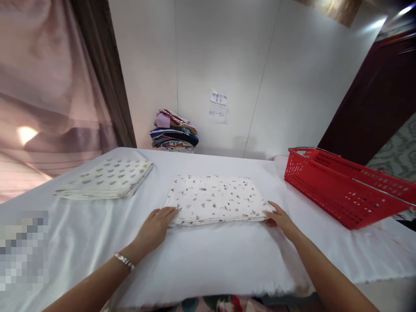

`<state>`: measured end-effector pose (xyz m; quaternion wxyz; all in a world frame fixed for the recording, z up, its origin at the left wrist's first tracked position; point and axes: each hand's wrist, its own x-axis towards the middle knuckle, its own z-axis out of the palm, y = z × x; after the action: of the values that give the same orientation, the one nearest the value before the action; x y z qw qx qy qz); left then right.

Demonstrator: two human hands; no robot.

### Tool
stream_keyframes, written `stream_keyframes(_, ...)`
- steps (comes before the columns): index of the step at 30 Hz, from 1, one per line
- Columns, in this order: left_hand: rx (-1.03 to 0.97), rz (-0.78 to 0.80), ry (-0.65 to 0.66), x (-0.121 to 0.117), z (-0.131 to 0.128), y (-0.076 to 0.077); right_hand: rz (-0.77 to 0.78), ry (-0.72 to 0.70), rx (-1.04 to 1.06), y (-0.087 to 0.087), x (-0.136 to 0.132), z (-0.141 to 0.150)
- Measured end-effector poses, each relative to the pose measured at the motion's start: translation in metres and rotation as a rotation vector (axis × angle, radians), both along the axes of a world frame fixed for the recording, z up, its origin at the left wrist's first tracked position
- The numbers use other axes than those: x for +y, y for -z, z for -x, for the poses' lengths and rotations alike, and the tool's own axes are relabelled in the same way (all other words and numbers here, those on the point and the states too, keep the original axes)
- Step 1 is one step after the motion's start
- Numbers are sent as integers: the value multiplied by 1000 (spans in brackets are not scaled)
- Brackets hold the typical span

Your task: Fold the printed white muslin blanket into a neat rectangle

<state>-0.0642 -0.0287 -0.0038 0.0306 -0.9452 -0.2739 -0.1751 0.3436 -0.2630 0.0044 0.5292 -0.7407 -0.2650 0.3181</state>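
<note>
In the middle of the white-covered table lies a folded white cloth (214,197) printed with small grey, black and reddish motifs. Its layered edge faces me. At the near left corner, my left hand (159,225) grips the cloth's edge, fingertips on top and thumb hidden. My right hand (281,220) pinches the near right corner, with fingers above and below the layers. Off to the left rests another folded white cloth (112,177) with grey heart-like prints, apart from both hands.
A red plastic basket (344,190) with holes stands at the right. Against the back wall is a stack of folded coloured fabrics (174,132). Paper notes (217,114) are stuck to the wall, one reading 45-50. A pinkish curtain (48,86) hangs left of the white table (221,260).
</note>
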Motion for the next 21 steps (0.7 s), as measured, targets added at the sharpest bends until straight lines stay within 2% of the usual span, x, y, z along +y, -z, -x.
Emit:
stream_keyframes(2, -31, -25, 15, 1, 1, -1, -58, -80, -1, 2, -6, -2)
stream_keyframes(5, -45, -71, 27, 3, 3, -1, 7, -199, -81, 6, -11, -7)
stream_keyframes(8, -41, -106, 46, 6, 6, -2, 119, -196, -274, 10, -11, -10)
stream_keyframes(12, -73, -135, 47, 9, 7, -7, 107, -181, -620, 16, -9, -12)
stream_keyframes(16, -109, -142, 28, 10, 6, -13, 142, -198, -823, 20, -11, -16)
stream_keyframes(18, -131, -120, 11, 10, 5, -17, 98, -194, -873, 20, -11, -17)
stream_keyframes(21, -181, -79, -21, 13, 3, -29, -76, -129, -850, 11, -6, -18)
